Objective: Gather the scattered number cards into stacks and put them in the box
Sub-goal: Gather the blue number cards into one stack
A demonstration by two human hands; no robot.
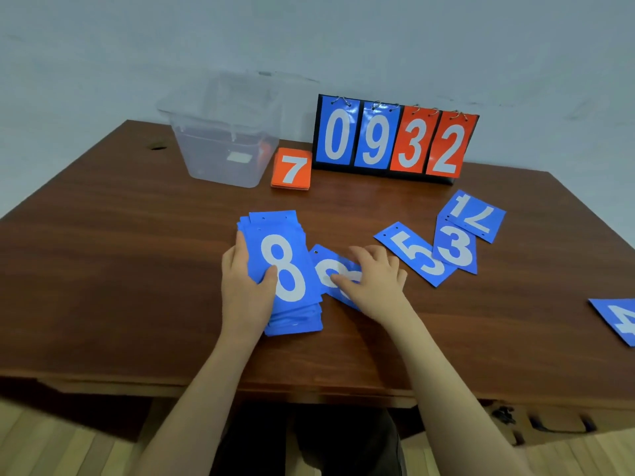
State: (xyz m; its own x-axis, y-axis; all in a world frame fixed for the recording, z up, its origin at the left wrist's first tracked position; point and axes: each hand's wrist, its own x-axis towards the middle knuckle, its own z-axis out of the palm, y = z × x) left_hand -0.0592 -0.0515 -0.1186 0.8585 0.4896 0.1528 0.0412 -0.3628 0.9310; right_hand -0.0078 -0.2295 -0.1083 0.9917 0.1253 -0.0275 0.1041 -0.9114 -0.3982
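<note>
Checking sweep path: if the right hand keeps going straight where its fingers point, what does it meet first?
The right hand points left across a loose blue card. Going straight on, its fingers would likely first meet the blue stack topped by an 8, which the left hand holds, though height is unclear.

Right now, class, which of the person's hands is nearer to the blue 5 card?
Right. The right hand lies just left of the blue 5 card; the left hand is farther left, holding the blue stack topped by 8.

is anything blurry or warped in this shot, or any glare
Head view: right hand is motion-smeared over a blue card; wide-angle lens bows the table edges; the clear plastic box looks hazy; soft sheen on the scoreboard cards, no harsh glare.
</note>
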